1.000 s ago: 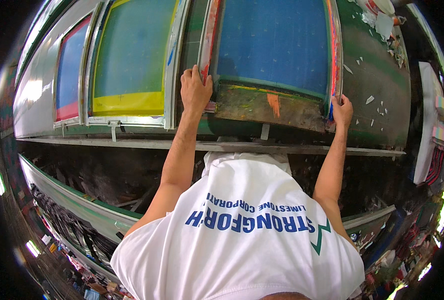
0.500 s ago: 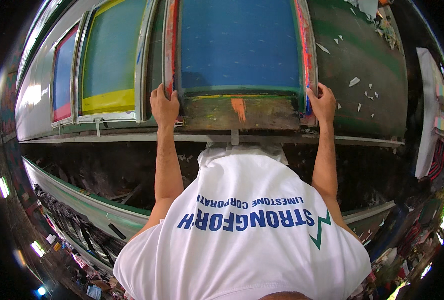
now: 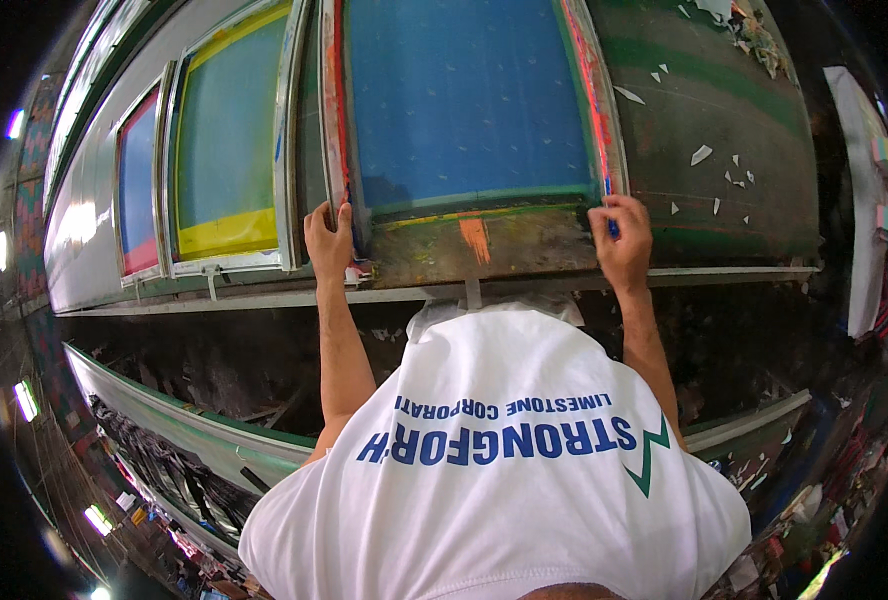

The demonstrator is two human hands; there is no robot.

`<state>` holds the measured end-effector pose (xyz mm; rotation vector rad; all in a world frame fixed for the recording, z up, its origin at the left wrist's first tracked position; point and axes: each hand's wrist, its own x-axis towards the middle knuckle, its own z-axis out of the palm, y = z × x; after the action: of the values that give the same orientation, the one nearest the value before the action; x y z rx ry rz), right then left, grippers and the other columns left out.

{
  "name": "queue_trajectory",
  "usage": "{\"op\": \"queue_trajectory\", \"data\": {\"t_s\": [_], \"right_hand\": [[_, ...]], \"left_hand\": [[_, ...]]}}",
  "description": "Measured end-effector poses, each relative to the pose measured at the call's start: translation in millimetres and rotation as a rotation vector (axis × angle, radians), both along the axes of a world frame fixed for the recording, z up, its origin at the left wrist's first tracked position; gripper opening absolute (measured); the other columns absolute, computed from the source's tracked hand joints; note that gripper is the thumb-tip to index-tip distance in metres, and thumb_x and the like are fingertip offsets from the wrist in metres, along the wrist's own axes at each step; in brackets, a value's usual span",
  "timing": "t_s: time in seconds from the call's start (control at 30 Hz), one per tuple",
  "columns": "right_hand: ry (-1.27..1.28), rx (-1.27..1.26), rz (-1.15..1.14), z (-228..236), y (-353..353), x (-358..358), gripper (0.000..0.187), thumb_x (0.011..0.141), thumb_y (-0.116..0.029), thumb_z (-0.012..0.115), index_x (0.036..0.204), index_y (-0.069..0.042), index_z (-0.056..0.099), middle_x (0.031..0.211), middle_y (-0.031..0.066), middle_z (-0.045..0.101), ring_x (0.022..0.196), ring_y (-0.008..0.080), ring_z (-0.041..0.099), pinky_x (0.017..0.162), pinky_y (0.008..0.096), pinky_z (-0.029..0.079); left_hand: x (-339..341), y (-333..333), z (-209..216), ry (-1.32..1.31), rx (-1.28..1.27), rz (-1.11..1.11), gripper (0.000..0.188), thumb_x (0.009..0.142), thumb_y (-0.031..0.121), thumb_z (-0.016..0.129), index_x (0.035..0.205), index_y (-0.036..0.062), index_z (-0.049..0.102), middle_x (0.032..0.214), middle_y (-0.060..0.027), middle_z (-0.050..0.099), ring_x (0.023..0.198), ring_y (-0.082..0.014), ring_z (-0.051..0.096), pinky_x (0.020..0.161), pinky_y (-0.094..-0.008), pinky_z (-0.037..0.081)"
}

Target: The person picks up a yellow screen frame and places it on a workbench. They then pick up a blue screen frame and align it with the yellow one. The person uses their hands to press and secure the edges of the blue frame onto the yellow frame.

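Observation:
A large screen printing frame (image 3: pixel 334 110) with blue mesh (image 3: pixel 464 100) lies on the long table before me. Red, orange and blue ink smears its two side rails. My left hand (image 3: pixel 329 242) is closed on the lower end of the left rail, thumb on the inner side and fingers outside. At the lower right corner, my right hand (image 3: pixel 624 245) has its fingers curled over the end of the right rail, beside a blue smear; its fingertips are partly hidden. A brown strip with an orange patch (image 3: pixel 475 240) crosses the frame's near end.
Left of the frame stand a yellow-edged screen (image 3: pixel 229 232) and a smaller pink-edged screen (image 3: pixel 139 258). Torn white scraps (image 3: pixel 702 155) dot the dark table surface (image 3: pixel 684 240) on the right. The table's near edge (image 3: pixel 384 296) runs in front of my body; behind me is another long table (image 3: pixel 194 420).
My right hand has slid to the end of the right rail, and its fingers are more curled. The left hand keeps its hold on the left corner. The whole view has shifted slightly.

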<state>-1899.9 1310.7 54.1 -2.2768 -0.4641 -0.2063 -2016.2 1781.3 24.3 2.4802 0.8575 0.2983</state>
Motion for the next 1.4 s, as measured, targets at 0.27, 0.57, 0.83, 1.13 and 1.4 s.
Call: {"op": "queue_trajectory", "data": {"t_s": [0.27, 0.57, 0.83, 1.13, 1.4], "right_hand": [[0.200, -0.305, 0.789, 43, 89, -36, 0.061, 0.078, -0.027, 0.087, 0.132, -0.009, 0.066, 0.138, 0.0129, 0.057, 0.136, 0.0345, 0.050, 0.114, 0.0455, 0.046], [-0.030, -0.478, 0.748, 64, 125, -32, 0.049, 0.080, 0.000, 0.071, 0.129, -0.004, 0.066, 0.127, 0.0125, 0.066, 0.117, 0.0323, 0.066, 0.100, 0.0432, 0.057], [0.017, -0.516, 0.525, 72, 162, -19, 0.057, 0.078, 0.011, 0.064, 0.133, -0.005, 0.066, 0.118, 0.0112, 0.072, 0.112, 0.0306, 0.069, 0.097, 0.0428, 0.058], [0.090, -0.596, 0.518, 61, 140, -52, 0.058, 0.074, 0.012, 0.068, 0.129, -0.005, 0.068, 0.122, 0.0094, 0.068, 0.118, 0.0314, 0.064, 0.096, 0.0431, 0.059], [0.034, -0.562, 0.532, 49, 127, -60, 0.062, 0.073, 0.008, 0.070, 0.133, -0.005, 0.065, 0.125, 0.0091, 0.066, 0.121, 0.0300, 0.061, 0.102, 0.0433, 0.055]], "left_hand": [[12, 19, -5, -0.256, -0.014, -0.021, 0.021, 0.104, 0.018, 0.064, 0.111, 0.0014, 0.076, 0.101, -0.0160, 0.072, 0.091, -0.0342, 0.070, 0.079, -0.0429, 0.055], [-2, 21, -3, -0.396, -0.181, -0.030, 0.014, 0.099, 0.007, 0.071, 0.110, 0.0006, 0.076, 0.099, -0.0133, 0.075, 0.085, -0.0235, 0.073, 0.073, -0.0336, 0.056], [4, 25, -3, -0.385, -0.248, -0.074, 0.020, 0.098, 0.011, 0.073, 0.116, 0.0008, 0.074, 0.103, -0.0129, 0.074, 0.087, -0.0241, 0.072, 0.076, -0.0358, 0.057], [43, 16, -12, -0.303, -0.020, -0.113, 0.046, 0.096, 0.024, 0.077, 0.132, -0.0026, 0.064, 0.126, -0.0223, 0.061, 0.114, -0.0365, 0.060, 0.096, -0.0464, 0.051], [67, 16, -19, -0.111, 0.148, -0.094, 0.063, 0.095, 0.033, 0.075, 0.134, -0.0120, 0.055, 0.124, -0.0287, 0.057, 0.122, -0.0434, 0.055, 0.103, -0.0502, 0.048]]}}
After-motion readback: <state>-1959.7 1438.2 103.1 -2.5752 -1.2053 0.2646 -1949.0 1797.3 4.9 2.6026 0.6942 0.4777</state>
